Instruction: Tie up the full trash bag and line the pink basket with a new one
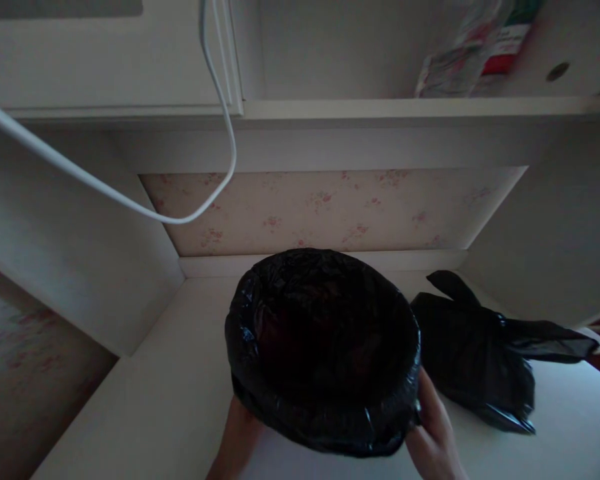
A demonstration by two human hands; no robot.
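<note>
While the right hand (433, 427) is grasping its right side, the black-lined container (325, 430) is sitting or hovering at the middle of the white surface (150, 400) (I cannot tell whether it is touching down). The left hand (243, 420) is reaching to its lower left, where the container is hiding the fingers, so I cannot tell how they are gripping. Leftward, the surface is running out to a pale side panel (80, 240); behind, it is ending below floral wallpaper (290, 207). A shelf edge (380, 109) is spanning the space above, and a white cable (233, 140) is looping down at upper left. Rightward, a knotted black bag (480, 360) is crowding the container's side. The glossy, wrinkled liner is folding over a rounded rim, its opening facing the viewer, its inside showing dark with a faint reddish tint.
</note>
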